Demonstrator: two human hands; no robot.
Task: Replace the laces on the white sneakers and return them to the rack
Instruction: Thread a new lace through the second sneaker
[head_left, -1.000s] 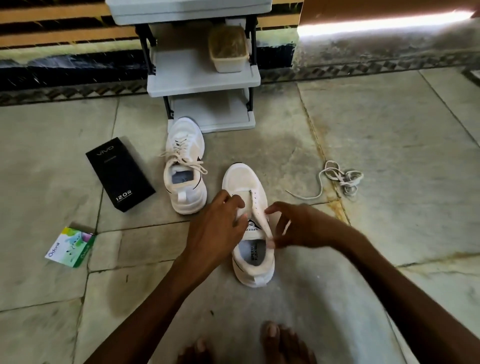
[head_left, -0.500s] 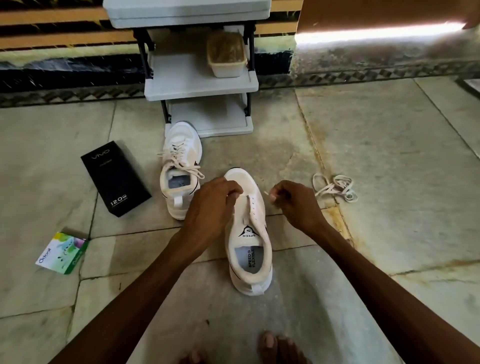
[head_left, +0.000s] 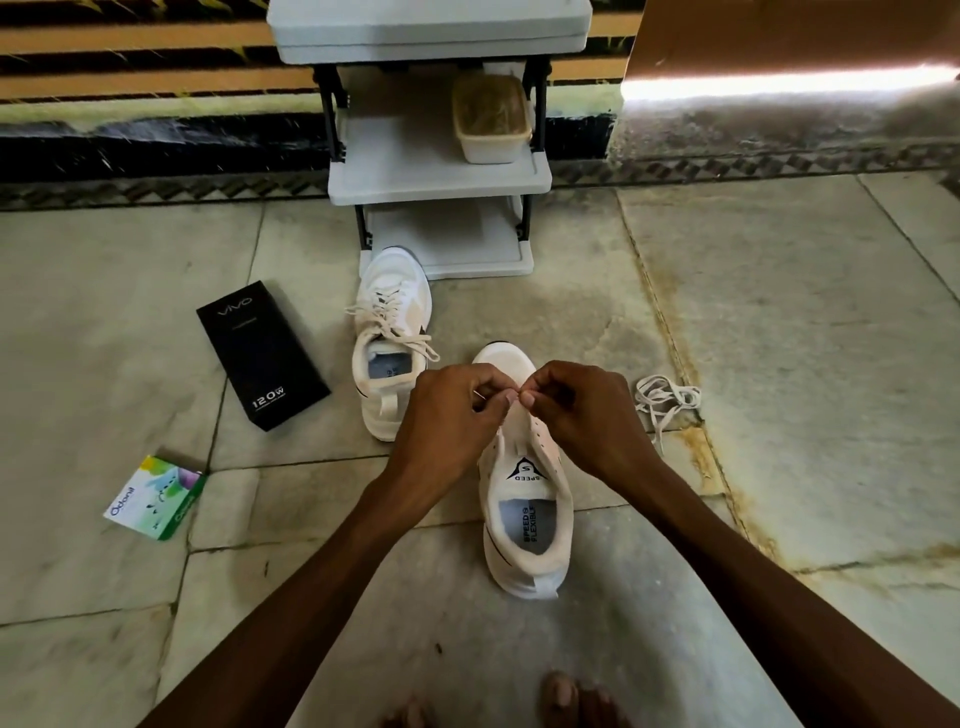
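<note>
Fingertips of my left hand (head_left: 447, 410) and my right hand (head_left: 587, 410) now meet over the front eyelets of the unlaced white sneaker (head_left: 530, 519). Both pinch the same thin lace end (head_left: 479, 396), which is too small to make out well. Half a second ago the two hands were apart, one on each side of the tongue; they have since closed together above it. The sneaker stands upright on the stone floor (head_left: 779, 312), toe pointing away from me, as before. Just left of it and further off, the laced sneaker (head_left: 389, 343) has not shifted, its toe near the foot of the shoe rack (head_left: 436, 171) at the floor's far edge. A loose lace (head_left: 665, 400) lies bunched on the floor right of my right hand. Towards the left edge lie a black vivo box (head_left: 262, 353) and an Odonil packet (head_left: 156, 496), unmoved.
</note>
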